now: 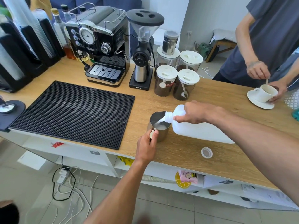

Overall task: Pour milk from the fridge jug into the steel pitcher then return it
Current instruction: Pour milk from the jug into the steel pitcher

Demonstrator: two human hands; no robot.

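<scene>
Left hand (146, 147) curled tight round a handle, thumb on top, forearm reaching up from below. Right hand (196, 113) clamped, palm down, arm stretched in from right.

Your right hand (192, 113) tips the white plastic milk jug (199, 128) nearly flat, its open neck over the rim of the steel pitcher (159, 125). Milk streams in; the pitcher looks roughly a third full. Your left hand (146, 147) grips its handle.

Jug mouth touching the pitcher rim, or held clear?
Cannot tell. In the head view the milk jug's mouth overlaps the steel pitcher's far rim from above; the angle shows neither contact nor gap plainly.
</scene>
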